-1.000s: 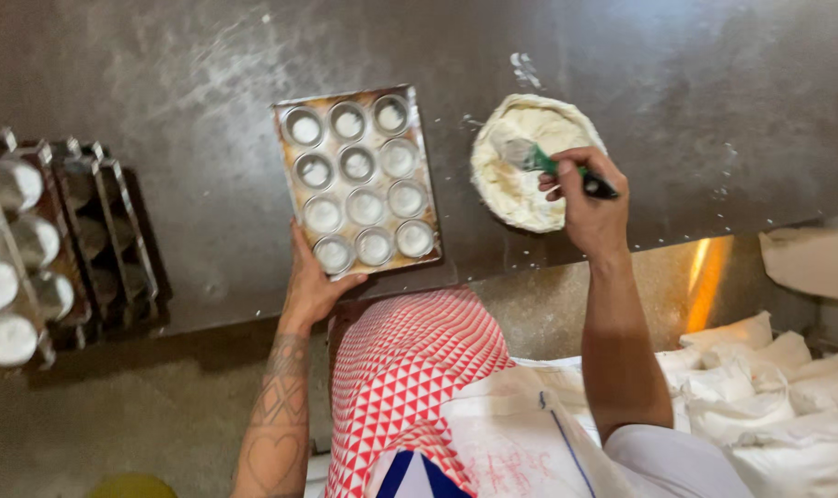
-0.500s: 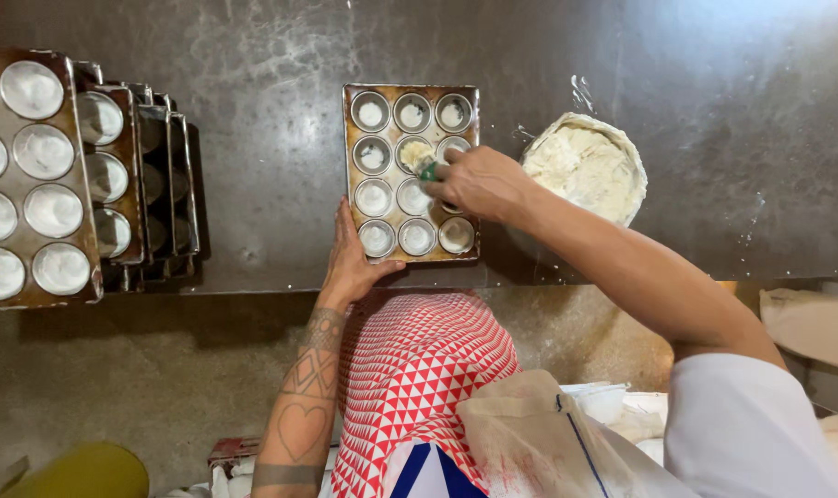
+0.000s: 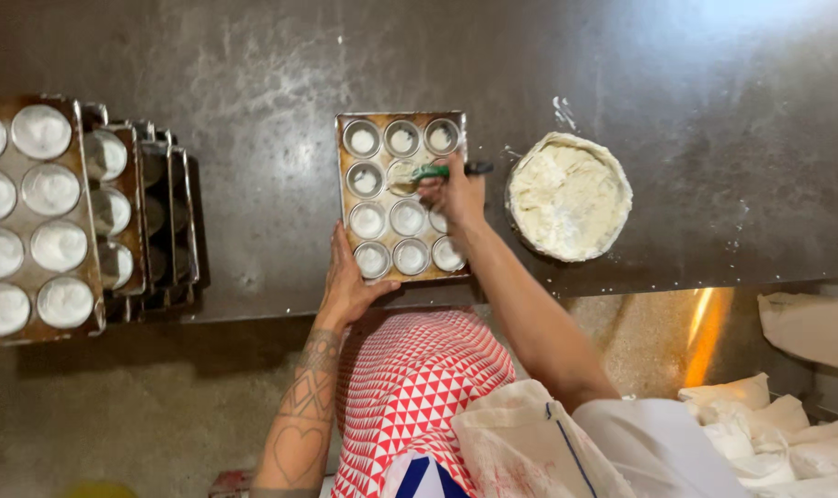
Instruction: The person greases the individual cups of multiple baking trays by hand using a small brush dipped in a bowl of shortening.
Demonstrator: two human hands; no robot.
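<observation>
**Greasing the cups of a muffin tray**

Dark, flour-dusted metal makes up the table (image 3: 253, 74), seen from straight above. Near its front edge lies a twelve-cup muffin tray (image 3: 401, 196), most cups showing a pale smear at the bottom. The left hand (image 3: 350, 281) lies flat against the tray's near left corner, fingers spread and not closed round anything, steadying it. The right hand (image 3: 453, 196) hovers over the tray's right side, its grip closed on a green-handled brush (image 3: 437, 171) whose tip dips into a cup in the second row. Just right of the tray sits a round bowl of white paste (image 3: 569, 195), apart from the tray but close. Far left, a filled tray (image 3: 34, 217) of white-topped cups rests on a stack of empty trays (image 3: 156, 221).

Risks, as I judge them: the tray sits at the table's lip, so a hard push of the brush with a slack left hand could slide it off the edge. A loaded brush crossing from the bowl could drip paste onto the tray's rim. Some cups look thinly coated, so one could be missed.
</observation>
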